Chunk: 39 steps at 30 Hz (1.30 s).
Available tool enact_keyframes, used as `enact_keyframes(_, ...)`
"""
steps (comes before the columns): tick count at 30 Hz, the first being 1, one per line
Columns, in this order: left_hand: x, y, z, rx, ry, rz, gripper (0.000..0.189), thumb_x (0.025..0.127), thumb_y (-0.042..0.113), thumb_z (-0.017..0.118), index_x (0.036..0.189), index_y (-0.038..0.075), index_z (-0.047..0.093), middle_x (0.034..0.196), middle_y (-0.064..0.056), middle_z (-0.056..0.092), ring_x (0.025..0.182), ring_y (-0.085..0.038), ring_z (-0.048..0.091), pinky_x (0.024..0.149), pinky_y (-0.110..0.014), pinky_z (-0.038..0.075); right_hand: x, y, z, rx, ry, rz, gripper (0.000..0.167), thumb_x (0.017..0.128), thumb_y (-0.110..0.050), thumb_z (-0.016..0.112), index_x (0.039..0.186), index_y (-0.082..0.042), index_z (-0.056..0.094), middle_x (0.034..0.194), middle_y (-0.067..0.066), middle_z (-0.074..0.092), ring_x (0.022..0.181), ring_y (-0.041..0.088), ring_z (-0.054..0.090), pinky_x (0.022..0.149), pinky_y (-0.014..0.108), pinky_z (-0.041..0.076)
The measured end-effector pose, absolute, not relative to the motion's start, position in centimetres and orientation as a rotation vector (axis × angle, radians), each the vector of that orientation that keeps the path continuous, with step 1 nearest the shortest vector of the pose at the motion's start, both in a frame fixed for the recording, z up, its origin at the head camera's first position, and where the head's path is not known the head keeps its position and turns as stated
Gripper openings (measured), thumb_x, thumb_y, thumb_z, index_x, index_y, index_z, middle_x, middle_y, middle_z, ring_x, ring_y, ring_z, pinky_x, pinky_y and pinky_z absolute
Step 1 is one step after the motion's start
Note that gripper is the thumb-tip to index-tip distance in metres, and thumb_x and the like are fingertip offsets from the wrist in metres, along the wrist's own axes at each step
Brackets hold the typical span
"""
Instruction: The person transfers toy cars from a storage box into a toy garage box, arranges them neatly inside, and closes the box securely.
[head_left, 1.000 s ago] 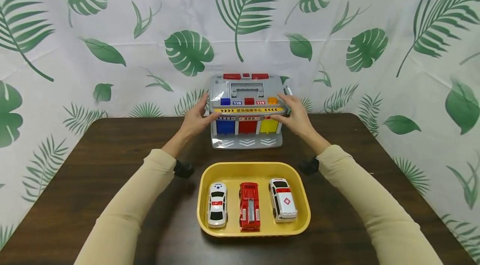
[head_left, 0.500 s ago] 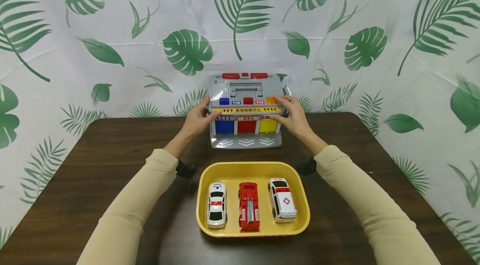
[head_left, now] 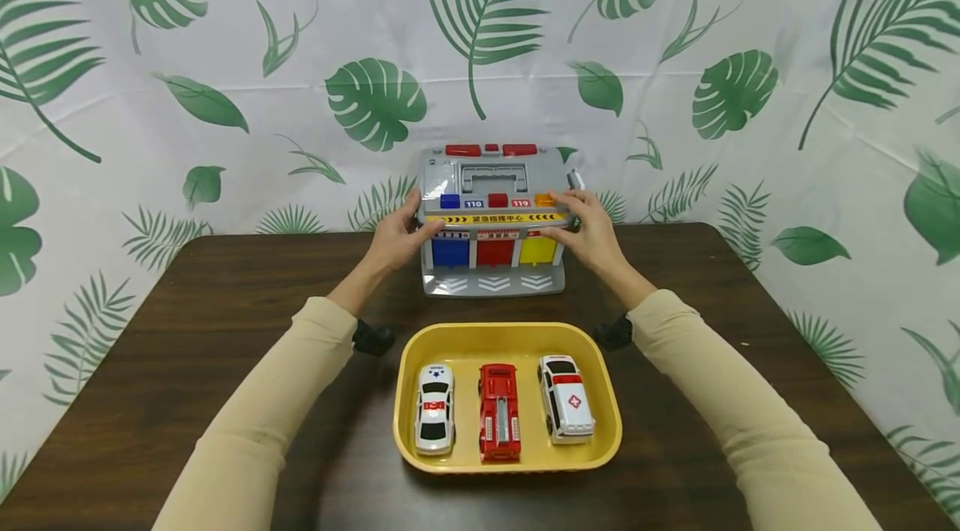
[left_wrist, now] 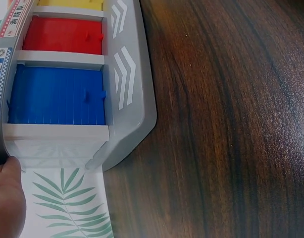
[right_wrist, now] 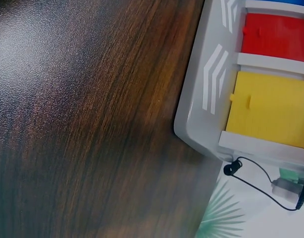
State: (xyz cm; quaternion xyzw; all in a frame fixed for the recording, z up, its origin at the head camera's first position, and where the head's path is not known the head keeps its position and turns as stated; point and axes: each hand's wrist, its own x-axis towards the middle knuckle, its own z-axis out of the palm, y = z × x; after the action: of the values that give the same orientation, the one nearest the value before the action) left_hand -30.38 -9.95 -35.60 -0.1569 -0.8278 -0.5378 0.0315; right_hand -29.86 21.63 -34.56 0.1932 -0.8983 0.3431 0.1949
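Observation:
A grey toy emergency garage (head_left: 491, 283) stands upright at the back of the table. Blue (left_wrist: 58, 96), red and yellow (right_wrist: 271, 109) doors, all down, line its front, and a folded handle lies on its roof. My left hand (head_left: 390, 239) holds the garage's left end, thumb along the front edge; its other fingers are partly hidden behind that end. At the right end my right hand (head_left: 596, 239) holds the roof edge, fingertips near the orange light and thumb over the front above the yellow door.
A yellow tray (head_left: 611, 406) in front of the garage holds a toy police car (head_left: 433, 410), a red toy fire truck (head_left: 498, 414) and a toy ambulance (head_left: 567, 402). A black cord (right_wrist: 258, 184) hangs at the garage's right end. Leaf-patterned cloth (head_left: 285, 122) stands behind the table.
Both hands stay on the garage, which keeps its place. The right fingertips have shifted slightly left along the roof edge. The tray and vehicles have not moved.

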Motion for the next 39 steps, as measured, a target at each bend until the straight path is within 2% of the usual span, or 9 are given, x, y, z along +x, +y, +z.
enact_keyframes(7,-30.46,-9.97,-35.69,-0.467,-2.565,-1.631,0.076,0.092,0.028,0.062,0.149,0.005,0.017,0.156,-0.007,0.013,0.140,-0.022,0.027,0.111,-0.035,0.031,-29.84,21.51,-34.54,0.502,-2.533,0.998,0.059,0.078,-0.017,0.077,0.132,-0.007,0.055,0.131,0.020,0.047,0.116,0.035,0.045,0.096,0.050,0.040)
enact_keyframes(12,-30.49,-9.92,-35.78,-0.442,-2.554,-1.668,0.076,0.092,0.030,0.062,0.149,0.007,0.017,0.157,-0.005,0.013,0.142,-0.020,0.022,0.113,-0.034,0.028,-29.85,21.45,-34.51,0.484,-2.537,1.010,0.058,0.078,-0.016,0.077,0.132,-0.007,0.055,0.131,0.020,0.047,0.116,0.034,0.045,0.094,0.049,0.042)
enact_keyframes(20,-30.55,-9.99,-35.88,-0.474,-2.550,-1.650,0.076,0.092,0.029,0.061,0.150,0.007,0.016,0.157,-0.008,0.012,0.142,-0.021,0.021,0.113,-0.036,0.028,-29.96,21.45,-34.44,0.502,-2.537,1.002,0.057,0.079,-0.015,0.076,0.131,-0.006,0.055,0.129,0.021,0.048,0.117,0.035,0.045,0.094,0.050,0.043)
enact_keyframes(28,-30.65,-9.96,-35.82,-0.503,-2.533,-1.635,0.076,0.092,0.028,0.061,0.149,0.005,0.017,0.156,-0.010,0.014,0.141,-0.024,0.026,0.111,-0.037,0.032,-30.09,21.56,-34.34,0.488,-2.554,1.013,0.058,0.079,-0.014,0.076,0.132,-0.006,0.055,0.129,0.020,0.047,0.118,0.034,0.044,0.097,0.050,0.043)
enact_keyframes(39,-30.46,-9.80,-35.91,-0.468,-2.553,-1.609,0.075,0.092,0.029,0.061,0.149,0.008,0.017,0.156,-0.007,0.015,0.139,-0.022,0.030,0.111,-0.036,0.031,-29.77,21.60,-34.26,0.485,-2.581,1.023,0.059,0.082,-0.013,0.073,0.136,-0.007,0.051,0.129,0.021,0.048,0.116,0.033,0.043,0.097,0.049,0.041)
